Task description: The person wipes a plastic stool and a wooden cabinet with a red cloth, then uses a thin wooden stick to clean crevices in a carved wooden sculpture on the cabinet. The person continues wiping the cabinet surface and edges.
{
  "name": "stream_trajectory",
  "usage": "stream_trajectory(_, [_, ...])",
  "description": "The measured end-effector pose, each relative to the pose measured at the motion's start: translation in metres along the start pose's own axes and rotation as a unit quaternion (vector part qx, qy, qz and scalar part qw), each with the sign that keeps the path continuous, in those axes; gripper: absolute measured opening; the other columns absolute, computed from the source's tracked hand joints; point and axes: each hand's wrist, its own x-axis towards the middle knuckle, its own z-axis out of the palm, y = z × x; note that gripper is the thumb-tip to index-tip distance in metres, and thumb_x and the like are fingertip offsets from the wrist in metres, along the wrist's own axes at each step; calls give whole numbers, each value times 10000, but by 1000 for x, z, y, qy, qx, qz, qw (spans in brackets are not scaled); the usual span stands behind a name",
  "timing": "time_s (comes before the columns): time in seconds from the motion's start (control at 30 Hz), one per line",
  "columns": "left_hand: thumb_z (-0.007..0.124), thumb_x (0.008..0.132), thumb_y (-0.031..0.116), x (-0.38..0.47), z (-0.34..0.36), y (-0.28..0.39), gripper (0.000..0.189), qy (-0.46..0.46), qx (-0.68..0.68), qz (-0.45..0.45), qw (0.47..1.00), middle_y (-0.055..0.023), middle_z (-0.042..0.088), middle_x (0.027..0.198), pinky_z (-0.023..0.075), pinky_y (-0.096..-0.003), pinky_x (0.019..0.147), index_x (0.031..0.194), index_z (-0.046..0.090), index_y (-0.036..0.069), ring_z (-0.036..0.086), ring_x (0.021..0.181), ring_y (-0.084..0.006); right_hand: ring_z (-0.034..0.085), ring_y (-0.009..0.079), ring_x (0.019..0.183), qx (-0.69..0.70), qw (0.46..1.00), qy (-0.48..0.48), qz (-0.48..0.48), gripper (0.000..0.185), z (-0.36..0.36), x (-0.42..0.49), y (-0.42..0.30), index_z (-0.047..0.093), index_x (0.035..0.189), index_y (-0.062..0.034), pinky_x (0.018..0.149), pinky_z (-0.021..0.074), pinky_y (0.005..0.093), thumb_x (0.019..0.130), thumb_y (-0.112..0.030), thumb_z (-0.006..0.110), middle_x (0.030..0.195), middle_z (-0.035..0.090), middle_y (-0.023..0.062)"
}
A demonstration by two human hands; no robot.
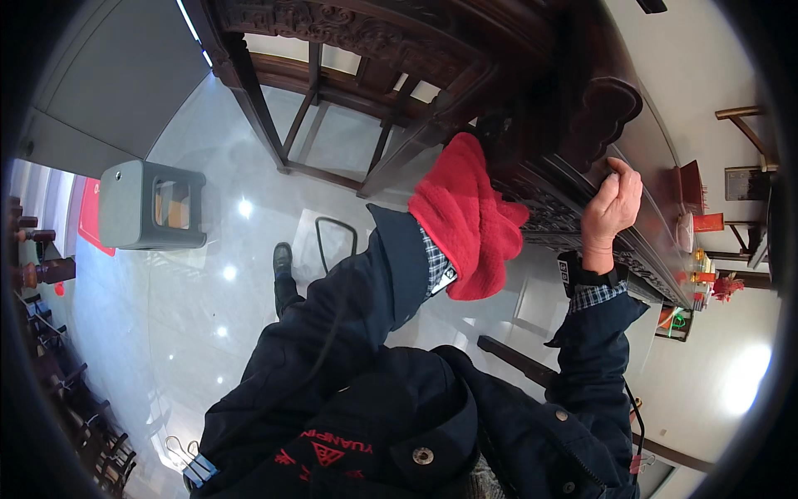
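Observation:
A bunched red cloth [477,218] covers my left hand, whose fingers are hidden beneath it, and lies against the dark underside of a carved wooden table [555,165]. My right hand [614,196] is bent at the edge of the table, thumb and curled fingers against the wooden rim near a scalloped end piece [608,115]. Black straps circle the right wrist. Both arms wear dark jacket sleeves over checked cuffs.
A grey stool-like box [149,206] stands on the glossy floor at left. Table legs with crossbars [324,178] rise ahead. Red and orange items [707,222] stand along the tabletop at right. A wooden beam [517,362] lies low near my body.

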Motion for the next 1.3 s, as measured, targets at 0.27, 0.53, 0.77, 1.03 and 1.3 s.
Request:
stream_trajectory(0.27, [671, 886, 80, -13, -25, -15, 409, -64, -64, -9, 996, -80, 588, 1158, 516, -362, 866, 1265, 522, 55, 640, 1022, -260, 608, 304, 822, -6, 1000, 16, -11, 201, 1, 0, -2, 683, 954, -41, 756, 482, 392, 890, -103, 503, 880, 641, 113])
stream_trajectory(0.53, [659, 916, 82, -81, -84, -9, 441, -210, -188, -154, 947, -74, 578, 1202, 519, -356, 888, 1324, 495, 51, 644, 1051, -249, 584, 276, 806, -21, 1000, 22, 1, 184, -2, 0, -6, 683, 941, -60, 729, 449, 382, 864, -93, 519, 851, 625, 73])
stream_trajectory(0.77, [654, 921, 65, -20, -96, -20, 461, -467, -15, -84, 880, -85, 587, 1265, 518, -353, 931, 1357, 504, 70, 604, 1140, -240, 572, 280, 795, -23, 999, 34, 10, 162, -2, -1, -8, 672, 918, -71, 718, 433, 392, 849, -108, 529, 834, 607, 70])
stream_trajectory(1.03, [635, 933, 124, -66, -70, -35, 314, -380, 180, 122, 899, -83, 649, 1103, 516, -358, 883, 1238, 593, 56, 629, 1043, -256, 565, 313, 842, -11, 999, 22, 37, 174, -5, 3, -13, 654, 981, -43, 777, 436, 423, 865, -96, 535, 888, 607, 114])
stream_trajectory(1.3, [630, 941, 148, -20, -87, -12, 265, -485, -60, 95, 867, -109, 659, 1083, 518, -372, 885, 1185, 624, 44, 638, 1034, -271, 469, 393, 1200, 60, 983, -13, 176, 542, -70, -77, -123, 600, 1216, -10, 1049, 371, 513, 741, -228, 745, 1246, 517, 204])
